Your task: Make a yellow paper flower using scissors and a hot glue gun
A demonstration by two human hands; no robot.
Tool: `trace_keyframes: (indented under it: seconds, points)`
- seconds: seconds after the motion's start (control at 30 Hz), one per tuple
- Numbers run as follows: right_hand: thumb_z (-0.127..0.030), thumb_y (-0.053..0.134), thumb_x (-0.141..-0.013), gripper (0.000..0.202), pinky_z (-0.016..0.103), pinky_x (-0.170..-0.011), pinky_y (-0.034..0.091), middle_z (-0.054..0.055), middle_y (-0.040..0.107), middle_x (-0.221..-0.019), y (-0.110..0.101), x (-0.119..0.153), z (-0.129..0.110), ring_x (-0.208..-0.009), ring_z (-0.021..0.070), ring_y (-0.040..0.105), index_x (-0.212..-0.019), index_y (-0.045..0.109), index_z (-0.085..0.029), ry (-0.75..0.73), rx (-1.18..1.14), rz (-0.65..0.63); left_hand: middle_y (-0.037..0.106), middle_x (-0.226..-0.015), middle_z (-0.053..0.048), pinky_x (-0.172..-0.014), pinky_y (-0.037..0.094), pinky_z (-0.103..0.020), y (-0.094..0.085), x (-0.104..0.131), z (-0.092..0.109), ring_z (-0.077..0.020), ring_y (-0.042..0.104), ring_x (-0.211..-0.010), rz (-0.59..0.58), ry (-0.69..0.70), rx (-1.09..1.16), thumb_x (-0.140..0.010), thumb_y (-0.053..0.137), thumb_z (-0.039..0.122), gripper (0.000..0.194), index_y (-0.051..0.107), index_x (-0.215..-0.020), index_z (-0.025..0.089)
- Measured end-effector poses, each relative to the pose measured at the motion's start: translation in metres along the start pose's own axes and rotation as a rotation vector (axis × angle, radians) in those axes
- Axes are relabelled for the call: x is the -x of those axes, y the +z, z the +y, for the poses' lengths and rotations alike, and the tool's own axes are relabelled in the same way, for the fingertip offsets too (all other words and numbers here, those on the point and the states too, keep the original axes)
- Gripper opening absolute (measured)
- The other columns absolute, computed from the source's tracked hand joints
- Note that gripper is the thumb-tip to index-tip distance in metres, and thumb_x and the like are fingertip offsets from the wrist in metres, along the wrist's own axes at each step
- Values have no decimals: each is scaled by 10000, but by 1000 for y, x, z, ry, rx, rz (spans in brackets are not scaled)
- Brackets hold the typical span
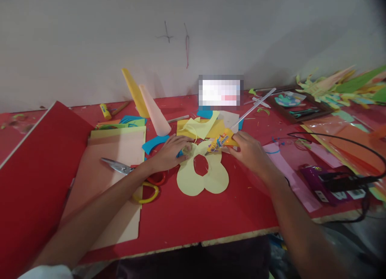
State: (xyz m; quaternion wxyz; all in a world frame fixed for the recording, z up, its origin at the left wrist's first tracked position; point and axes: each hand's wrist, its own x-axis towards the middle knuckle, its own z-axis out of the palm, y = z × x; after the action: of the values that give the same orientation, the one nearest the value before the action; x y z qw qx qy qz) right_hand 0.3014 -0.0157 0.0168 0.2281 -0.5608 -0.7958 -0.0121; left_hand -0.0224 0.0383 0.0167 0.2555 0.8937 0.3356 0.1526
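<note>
A pale yellow flower-shaped paper (217, 177) with a hole in its middle lies on the red table. My right hand (249, 150) is closed round a yellow glue gun (224, 139), whose tip points down at the paper's upper part. A clear glue stick (256, 107) sticks up from the back of the gun. At the paper's upper left edge, my left hand (171, 152) has its fingers pressed together; what they grip is too small to make out. Scissors (145, 192) with red and yellow handles lie beneath my left forearm, partly over a stack of peach paper (120, 144).
Behind the flower are yellow paper scraps (183, 128) and rolled paper cones (155, 114). A red folder cover (39, 150) stands at left. At right are a purple box (316, 178), a black cable (346, 138) and a dark tray (313, 116). The table edge (223, 239) is nearest me.
</note>
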Motion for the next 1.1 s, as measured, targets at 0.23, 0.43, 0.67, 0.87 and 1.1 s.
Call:
trace_keyframes:
  seconds: [0.23, 0.43, 0.67, 0.87, 1.1]
  points:
    - [-431, 649, -965, 223, 378, -723, 462, 107, 643, -952, -2, -1, -5, -925, 310, 617, -994, 584, -219, 90, 74, 148, 599, -1506, -59, -1239, 346, -561, 1, 1, -1, -295, 481, -1434, 16, 18, -5, -998, 566, 317, 101, 595, -1061, 244]
    - [-289, 630, -962, 104, 374, -724, 469, 101, 638, -943, 11, -7, -25, -913, 303, 614, -975, 546, -228, 15, 105, 123, 617, -1474, -79, -1236, 350, -567, 2, 0, -2, -294, 500, -1408, 27, 31, -18, -1036, 514, 333, 134, 606, -1056, 238]
    - [-131, 622, -921, 135, 369, -752, 468, 93, 649, -954, 18, -10, -30, -938, 294, 619, -965, 537, -226, -26, 135, 61, 614, -1483, -75, -1234, 354, -565, 1, -1, 0, -302, 492, -1417, 16, 21, -38, -1021, 535, 321, 155, 626, -1118, 242]
    - [-84, 570, -927, 164, 363, -760, 459, 86, 637, -938, 16, -9, -30, -937, 292, 605, -946, 519, -239, -37, 140, 52, 613, -1486, -74, -1232, 353, -556, 2, 0, 0, -298, 505, -1404, 26, 26, -34, -1007, 538, 285, 121, 624, -1081, 244]
    - [-71, 568, -907, 182, 365, -778, 468, 87, 629, -943, 16, -8, -31, -948, 294, 601, -943, 515, -241, -45, 88, 44, 632, -1461, -83, -1220, 359, -558, 0, 0, 3, -294, 510, -1395, 42, 32, 0, -991, 537, 267, 114, 632, -1049, 243]
